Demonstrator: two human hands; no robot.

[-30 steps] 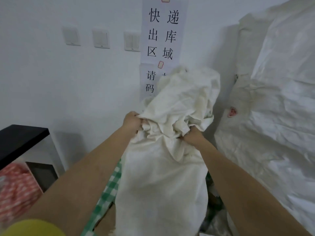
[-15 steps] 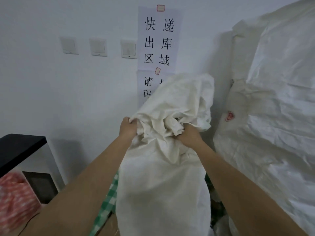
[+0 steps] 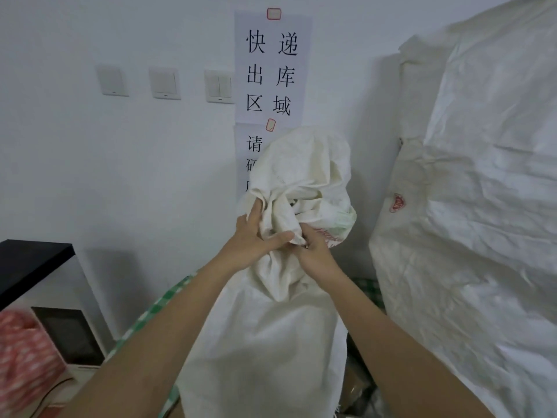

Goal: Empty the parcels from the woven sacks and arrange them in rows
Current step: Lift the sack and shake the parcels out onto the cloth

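The left hand [image 3: 251,236] lies against the bunched neck of the woven sack [image 3: 271,327] with its fingers mostly straight and the thumb stretched across the folds, pressing rather than clenching, while the right hand [image 3: 313,251] curls its fingers into the same gathered cloth and pinches it. The sack hangs upright between the forearms, its lower body slack, its floppy top standing above both hands in front of the paper sign [image 3: 272,67] on the wall. Whether parcels are still inside cannot be told; none can be seen. The likely trouble is the hold: with only one hand truly gripping, a heavy load could drag the slippery weave through the fingers and drop the sack onto the checked green cloth [image 3: 156,306] below it. If the mouth comes loose all at once, the contents could tumble out in a heap rather than where rows are wanted. The large white sack [image 3: 467,236] just to the right crowds the space, as does the black desk [image 3: 30,260] on the left.
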